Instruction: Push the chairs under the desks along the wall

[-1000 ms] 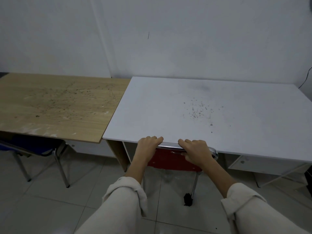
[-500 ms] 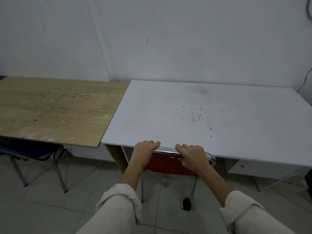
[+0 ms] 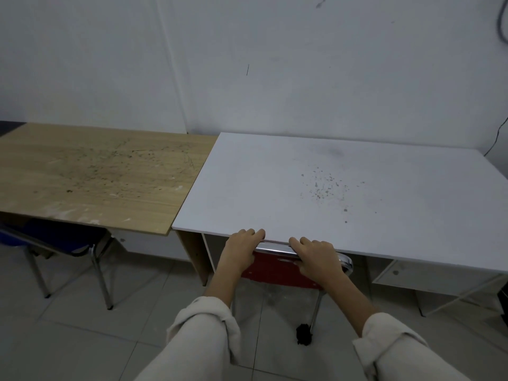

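A red chair (image 3: 277, 273) with a chrome frame stands tucked under the front edge of the white desk (image 3: 343, 193); its seat is hidden beneath the desktop. My left hand (image 3: 242, 250) grips the left end of the chair's chrome top rail. My right hand (image 3: 316, 257) grips the same rail further right. A blue chair (image 3: 59, 239) sits mostly under the wooden desk (image 3: 99, 174) to the left, with only its seat edge and metal legs showing.
Both desks stand side by side against a white wall. A black cable (image 3: 494, 144) hangs at the far right. A dark clump (image 3: 303, 334) lies on the tiled floor by the red chair's leg. White cross-braces show under the white desk's right side.
The view has tilted up a little and the desks sit lower in frame. My hands stay on the red chair's top rail at the white desk's edge.
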